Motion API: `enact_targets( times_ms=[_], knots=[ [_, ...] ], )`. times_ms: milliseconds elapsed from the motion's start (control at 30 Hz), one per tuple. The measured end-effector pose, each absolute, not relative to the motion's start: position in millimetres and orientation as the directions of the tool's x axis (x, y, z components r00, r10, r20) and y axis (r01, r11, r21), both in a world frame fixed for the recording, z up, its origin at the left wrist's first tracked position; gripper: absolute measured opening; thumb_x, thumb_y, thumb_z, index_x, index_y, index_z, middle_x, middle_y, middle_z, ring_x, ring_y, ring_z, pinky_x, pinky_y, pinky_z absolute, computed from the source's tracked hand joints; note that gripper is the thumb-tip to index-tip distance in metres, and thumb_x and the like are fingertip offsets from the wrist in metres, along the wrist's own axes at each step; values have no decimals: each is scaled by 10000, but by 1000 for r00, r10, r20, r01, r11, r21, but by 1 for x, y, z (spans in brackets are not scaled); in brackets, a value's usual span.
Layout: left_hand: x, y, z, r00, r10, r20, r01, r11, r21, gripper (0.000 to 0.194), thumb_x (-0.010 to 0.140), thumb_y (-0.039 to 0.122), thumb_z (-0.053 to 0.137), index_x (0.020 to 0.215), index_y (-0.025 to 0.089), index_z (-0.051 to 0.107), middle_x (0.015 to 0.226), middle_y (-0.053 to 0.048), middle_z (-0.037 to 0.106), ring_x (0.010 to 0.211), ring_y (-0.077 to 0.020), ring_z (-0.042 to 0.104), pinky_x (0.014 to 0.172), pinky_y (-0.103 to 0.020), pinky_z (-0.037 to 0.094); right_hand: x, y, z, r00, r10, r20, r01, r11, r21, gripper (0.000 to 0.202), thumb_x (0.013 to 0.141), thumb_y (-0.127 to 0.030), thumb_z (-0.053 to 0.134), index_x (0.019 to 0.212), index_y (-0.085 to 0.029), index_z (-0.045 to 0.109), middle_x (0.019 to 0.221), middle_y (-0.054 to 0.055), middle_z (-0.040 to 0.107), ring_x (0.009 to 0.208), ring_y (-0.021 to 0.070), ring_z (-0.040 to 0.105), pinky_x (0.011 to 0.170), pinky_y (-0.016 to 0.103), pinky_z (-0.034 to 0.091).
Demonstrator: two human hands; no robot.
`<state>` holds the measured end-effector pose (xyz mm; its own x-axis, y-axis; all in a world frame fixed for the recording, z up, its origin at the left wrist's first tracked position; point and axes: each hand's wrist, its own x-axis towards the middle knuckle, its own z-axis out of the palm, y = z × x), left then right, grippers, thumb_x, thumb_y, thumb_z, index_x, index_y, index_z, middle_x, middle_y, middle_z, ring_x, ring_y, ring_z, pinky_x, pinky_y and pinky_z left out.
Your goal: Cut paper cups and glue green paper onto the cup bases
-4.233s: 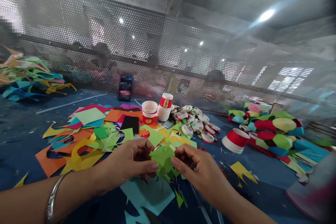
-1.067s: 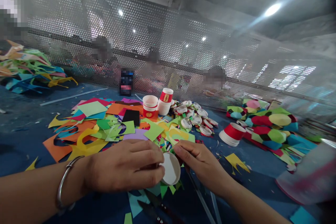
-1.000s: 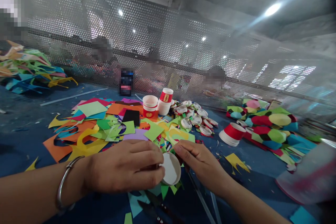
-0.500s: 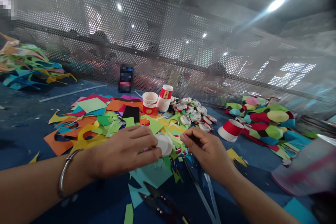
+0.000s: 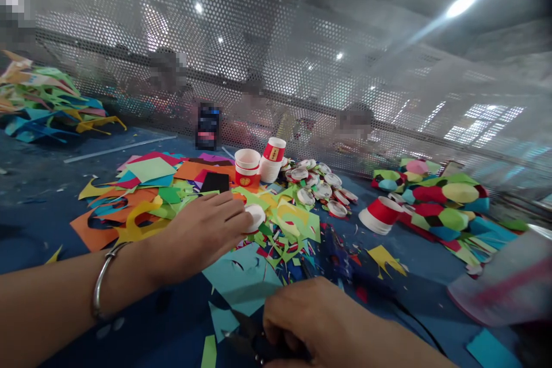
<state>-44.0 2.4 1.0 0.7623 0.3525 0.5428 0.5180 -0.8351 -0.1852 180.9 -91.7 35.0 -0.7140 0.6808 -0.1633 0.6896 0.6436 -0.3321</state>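
Note:
My left hand (image 5: 211, 230), with a silver bangle at the wrist, pinches a round white cup bottom (image 5: 255, 218) above the paper scraps. Low in the view, my right hand (image 5: 310, 316) curls over the handles of dark scissors (image 5: 241, 336); its fingers are partly hidden. The scissor blades lie over a light blue paper sheet (image 5: 241, 276). To the right of the scraps lies a blurred dark blue glue gun (image 5: 340, 259) with a black cord. A heap of similar cup bottoms (image 5: 321, 191) sits farther back.
Red and white paper cups (image 5: 247, 175) stand in stacks at the back, and another stack (image 5: 382, 214) lies tilted rightward. Coloured paper (image 5: 150, 171) spreads on the left. Patchwork paper balls (image 5: 452, 198) and a translucent container (image 5: 504, 282) are on the right. A phone (image 5: 207, 126) leans against the perforated screen.
My right hand has dropped from beside the cup bottom down to the scissors, uncovering the glue gun. My left hand has shifted slightly left and up, keeping the cup bottom.

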Motion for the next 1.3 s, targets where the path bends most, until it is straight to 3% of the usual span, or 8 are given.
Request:
enact_targets(
  times_ms=[167, 267, 333, 567, 700, 833, 1100, 1300],
  knots=[
    [-44, 3, -1, 759, 364, 541, 526, -832, -179, 224, 941, 231, 553, 1162, 194, 548, 962, -34, 643, 884, -220, 577, 825, -377, 476, 179, -95, 38, -687, 701, -193, 718, 614, -327, 226, 881, -435, 661, 864, -210, 647, 836, -21, 700, 707, 140, 638, 604, 214, 430],
    [-46, 3, -2, 757, 362, 543, 521, -836, -170, 230, 942, 224, 552, 1171, 205, 539, 975, -31, 638, 891, -216, 580, 854, -389, 474, 179, -93, 35, -694, 676, -247, 718, 627, -303, 34, 903, -246, 647, 890, -219, 630, 857, -40, 693, 729, 124, 634, 623, 201, 419],
    [-47, 2, -2, 756, 362, 546, 519, -840, -161, 251, 937, 225, 562, 1185, 207, 530, 985, -31, 634, 901, -217, 582, 849, -387, 477, 179, -89, 30, -725, 642, -248, 688, 676, -264, 63, 901, -163, 613, 908, -225, 622, 859, -43, 688, 722, 117, 629, 592, 196, 400],
    [-47, 1, 1, 745, 348, 570, 519, -839, -166, 210, 925, 218, 576, 1130, 197, 541, 968, -35, 635, 893, -215, 591, 810, -366, 475, 181, -84, 14, -799, 566, -203, 598, 784, -166, 69, 902, -246, 636, 854, -201, 615, 775, -32, 679, 614, 114, 604, 502, 199, 379],
    [-48, 2, 3, 731, 348, 587, 520, -841, -148, 200, 919, 219, 585, 1114, 205, 539, 947, -26, 630, 865, -204, 587, 754, -337, 470, 192, -97, 28, -712, 699, -73, 702, 702, -124, 182, 842, -361, 725, 897, -223, 620, 872, -22, 710, 734, 159, 672, 629, 236, 478],
    [-49, 2, 4, 727, 372, 577, 521, -847, -110, 137, 919, 239, 582, 1048, 202, 551, 919, -22, 622, 831, -197, 584, 723, -325, 471, 224, -108, 29, -579, 815, 29, 813, 580, -50, 66, 871, -265, 648, 918, -226, 622, 842, 11, 702, 719, 186, 687, 612, 258, 509],
    [-51, 4, 2, 722, 387, 574, 523, -848, -86, 182, 934, 236, 567, 1113, 208, 543, 966, -28, 644, 865, -208, 615, 763, -350, 491, 279, -120, 7, -371, 928, -44, 926, 366, -94, 180, 998, -305, 405, 974, -249, 575, 903, 36, 649, 807, 200, 677, 674, 304, 528],
    [-54, 5, 2, 718, 411, 561, 528, -847, -55, 199, 941, 241, 561, 1137, 216, 539, 979, -26, 647, 871, -209, 619, 748, -354, 499, 296, -119, 9, -258, 956, -140, 964, 244, -109, 315, 1022, -418, 344, 889, -253, 577, 856, 17, 634, 759, 191, 648, 671, 319, 496]
  ],
)
